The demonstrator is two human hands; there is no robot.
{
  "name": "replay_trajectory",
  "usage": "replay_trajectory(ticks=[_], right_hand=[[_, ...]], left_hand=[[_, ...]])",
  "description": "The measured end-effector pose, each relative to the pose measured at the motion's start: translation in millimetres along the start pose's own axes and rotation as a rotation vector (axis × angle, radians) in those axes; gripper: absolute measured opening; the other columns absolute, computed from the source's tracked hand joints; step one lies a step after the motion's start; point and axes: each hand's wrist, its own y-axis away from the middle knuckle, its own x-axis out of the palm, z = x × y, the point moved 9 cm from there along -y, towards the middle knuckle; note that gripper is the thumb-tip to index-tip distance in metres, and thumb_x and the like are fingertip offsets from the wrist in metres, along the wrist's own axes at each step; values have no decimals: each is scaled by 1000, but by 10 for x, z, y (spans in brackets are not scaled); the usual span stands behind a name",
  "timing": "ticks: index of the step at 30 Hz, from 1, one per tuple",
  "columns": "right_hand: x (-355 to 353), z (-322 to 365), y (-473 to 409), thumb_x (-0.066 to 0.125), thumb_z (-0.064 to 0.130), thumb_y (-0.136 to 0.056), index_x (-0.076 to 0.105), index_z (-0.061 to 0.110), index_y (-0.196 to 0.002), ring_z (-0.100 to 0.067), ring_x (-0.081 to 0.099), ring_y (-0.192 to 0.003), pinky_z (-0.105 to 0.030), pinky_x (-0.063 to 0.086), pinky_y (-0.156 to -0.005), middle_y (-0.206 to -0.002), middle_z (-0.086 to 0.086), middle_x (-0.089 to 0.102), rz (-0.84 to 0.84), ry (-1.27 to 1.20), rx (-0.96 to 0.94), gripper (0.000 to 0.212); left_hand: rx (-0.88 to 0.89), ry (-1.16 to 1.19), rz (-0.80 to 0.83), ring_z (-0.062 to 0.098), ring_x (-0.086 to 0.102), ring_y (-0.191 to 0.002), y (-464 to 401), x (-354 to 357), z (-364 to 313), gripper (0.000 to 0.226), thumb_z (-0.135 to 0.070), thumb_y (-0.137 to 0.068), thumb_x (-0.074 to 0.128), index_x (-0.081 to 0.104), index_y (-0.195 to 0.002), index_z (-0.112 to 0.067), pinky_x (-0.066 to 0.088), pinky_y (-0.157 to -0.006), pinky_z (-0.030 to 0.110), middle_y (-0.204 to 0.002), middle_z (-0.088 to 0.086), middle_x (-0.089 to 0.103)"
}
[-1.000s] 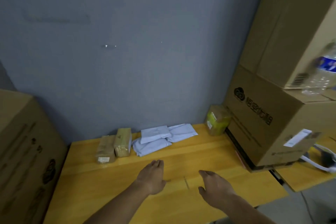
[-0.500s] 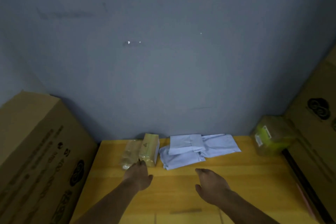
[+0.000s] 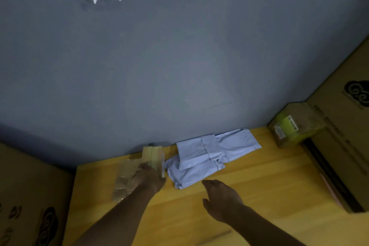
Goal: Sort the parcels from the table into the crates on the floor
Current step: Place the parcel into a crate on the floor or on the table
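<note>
Left hand [image 3: 148, 177] on brown parcels [image 3: 139, 168], right hand [image 3: 219, 199] just beside pale mailers [image 3: 207, 158]

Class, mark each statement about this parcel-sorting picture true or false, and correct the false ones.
1. The left hand rests on the tape-wrapped brown parcels. True.
2. The right hand grips a white parcel. False: it hovers open over the yellow wooden table, holding nothing.
3. The pale blue-white plastic mailer bags overlap one another. True.
4. The yellow-green taped box sits at the table's left end. False: it is at the right end, beside the large cardboard carton.
</note>
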Motion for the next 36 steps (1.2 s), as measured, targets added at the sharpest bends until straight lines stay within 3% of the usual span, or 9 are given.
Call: replay_trajectory(ticks=[8,11,14,17,20,23,26,30,36], right_hand=[[-234,-140,104,48,40,-102,29,20,-157,-22,39,-144,-37,40,-113,-155,-3,42,-49,-46,28,61],[-403,-152,163,48,41,-102,30,20,-157,-22,41,-143,-35,40,-111,-156,-3,43,-97,-81,10,61],[-603,-135,245,46,44,-104,29,19,-158,-22,36,-146,-34,36,-114,-160,-1,38,-156,-127,-31,62],[-853,-119,401,45,49,-104,31,18,-157,-21,36,-146,-32,34,-115,-160,-1,39,-218,-242,-61,64],[-1119,-165,619,48,53,-101,50,15,-141,-15,53,-124,-29,42,-101,-142,-3,58,-303,-422,-89,56],[-1362,-264,878,51,54,-100,60,17,-120,-12,60,-113,-31,47,-95,-123,3,66,-378,-611,-135,43],[-1556,-349,1178,54,51,-100,59,28,-129,-1,62,-108,-25,51,-94,-134,10,64,-363,-806,-227,37],[-1714,-574,1583,56,59,-96,49,26,-147,-4,59,-123,-33,50,-106,-139,10,62,-380,-944,-277,60],[-1818,-770,2256,50,41,-104,51,41,-137,4,67,-107,-15,55,-80,-122,23,67,-369,-1115,-369,33]], left_hand=[[115,27,-46,33,58,-123,396,-553,-202,98,-51,-77,72,28,-149,-1,52,-93,39,-141,17,51],[202,160,-15,25,64,-109,571,-780,-262,88,-53,-72,72,44,-144,-10,53,-82,32,-126,7,64],[279,431,36,15,68,-103,853,-1056,-326,75,-58,-58,76,64,-125,-26,56,-90,35,-116,-8,72],[385,623,87,6,66,-109,1243,-1319,-478,69,-54,-64,81,62,-127,-34,52,-98,32,-116,-19,71],[506,787,113,-4,66,-105,1780,-1586,-708,50,-30,-84,79,56,-127,-40,50,-85,13,-113,-23,70],[615,916,131,0,67,-108,2270,-1793,-933,63,-30,-80,83,53,-135,-34,52,-86,14,-117,-20,71],[704,1000,153,11,64,-119,2682,-1912,-1122,92,-53,-61,87,50,-142,-28,53,-95,25,-130,-8,68],[804,1093,173,12,66,-118,3175,-1980,-1372,82,-46,-66,83,51,-140,-28,56,-86,22,-127,-8,70],[874,1183,198,23,65,-120,3685,-1937,-1695,104,-53,-55,92,50,-143,-19,57,-92,32,-132,2,67]])
